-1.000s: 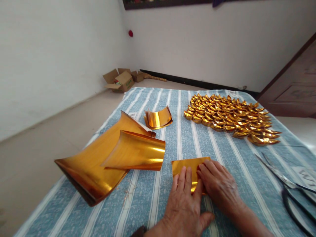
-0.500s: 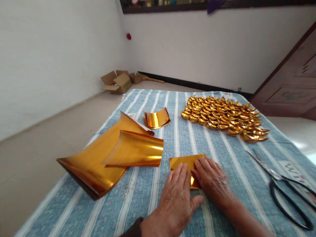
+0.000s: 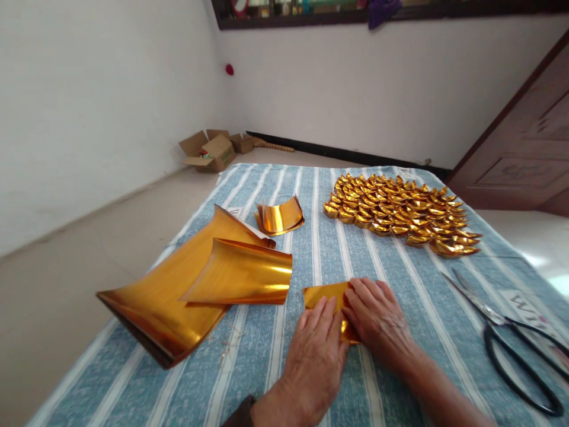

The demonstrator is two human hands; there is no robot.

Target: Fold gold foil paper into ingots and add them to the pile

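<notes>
Both hands slid closer, left hand [image 3: 316, 350] and right hand [image 3: 377, 317] fingers pressing flat on gold foil [image 3: 322, 293]

Home room, striped bedcover [image 3: 400, 279], cardboard boxes [image 3: 208, 151], door [image 3: 524, 154]

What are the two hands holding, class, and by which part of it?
Both hands press a small sheet of gold paper flat on the striped cloth: the left hand on its near left part, the right hand on its right side.

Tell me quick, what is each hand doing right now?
Left hand: open, flat, pressing on the gold paper piece.
Right hand: open, fingers spread flat on the same piece.
</notes>
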